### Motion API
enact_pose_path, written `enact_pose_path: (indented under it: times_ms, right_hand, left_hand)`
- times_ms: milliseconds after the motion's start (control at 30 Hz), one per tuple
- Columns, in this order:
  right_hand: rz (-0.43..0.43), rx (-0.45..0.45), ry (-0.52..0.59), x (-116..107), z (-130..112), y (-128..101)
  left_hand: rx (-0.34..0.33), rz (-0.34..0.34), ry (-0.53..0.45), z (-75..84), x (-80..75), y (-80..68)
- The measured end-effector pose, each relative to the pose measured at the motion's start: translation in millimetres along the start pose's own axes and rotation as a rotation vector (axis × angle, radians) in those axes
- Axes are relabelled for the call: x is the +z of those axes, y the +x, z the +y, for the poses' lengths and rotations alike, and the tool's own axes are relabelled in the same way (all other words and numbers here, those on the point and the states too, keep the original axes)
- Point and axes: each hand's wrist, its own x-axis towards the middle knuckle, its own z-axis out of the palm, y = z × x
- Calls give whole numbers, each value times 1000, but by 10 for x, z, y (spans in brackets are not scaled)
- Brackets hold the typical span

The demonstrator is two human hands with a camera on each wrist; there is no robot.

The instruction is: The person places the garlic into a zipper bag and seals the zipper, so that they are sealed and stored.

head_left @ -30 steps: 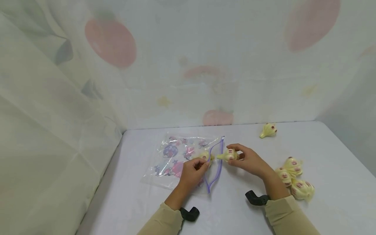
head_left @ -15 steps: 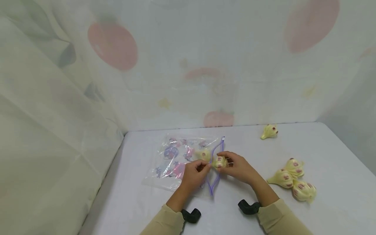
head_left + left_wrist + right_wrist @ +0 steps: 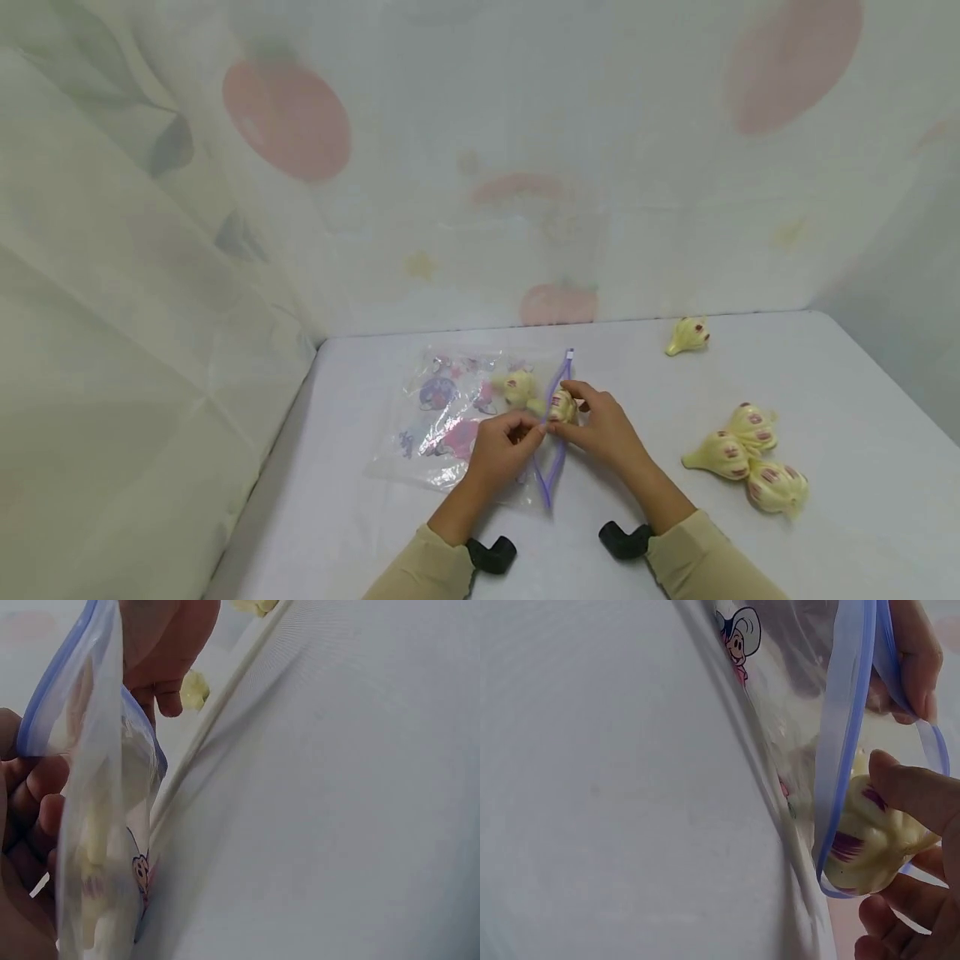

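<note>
On the white desk (image 3: 825,400), the garlic toy (image 3: 561,407) gripped by the right hand (image 3: 600,429) has been moved into the zip bag (image 3: 465,408) mouth, pinched open by the left hand (image 3: 498,446).

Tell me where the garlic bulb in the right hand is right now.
In the head view the garlic bulb sits at the table's centre, pinched by the right hand at the purple-edged mouth of the zip bag, which the left hand holds open.

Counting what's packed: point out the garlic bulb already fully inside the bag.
The garlic bulb behind the purple zip, left of both hands; another is held at the bag mouth, four lie outside.
</note>
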Motion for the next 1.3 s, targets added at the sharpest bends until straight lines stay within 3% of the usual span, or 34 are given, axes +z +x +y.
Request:
enact_pose_path:
  times_ms: [233,467,567,667,900,1067,1300]
  right_hand:
    - [-23,103,118,26,-53,-5]
    - [-27,139,164,58,-80,2]
    - [-29,148,179,71,-84,6]
    - [-23,159,178,77,-88,11]
    - [27,187,244,76,-93,16]
    - [40,213,314,91,-105,15]
    - [-5,172,331,143,-120,10]
  left_hand:
    - [-4,15,24,98,13,-3]
    - [-22,-6,31,448,-80,8]
    - [-31,-18,32,486,-90,12]
    - [-30,-25,26,441,-69,10]
    - [-68,-55,42,166,32,-19]
    - [-67,-71,37,146,13,-22]
    - [-76,-91,28,165,-13,-14]
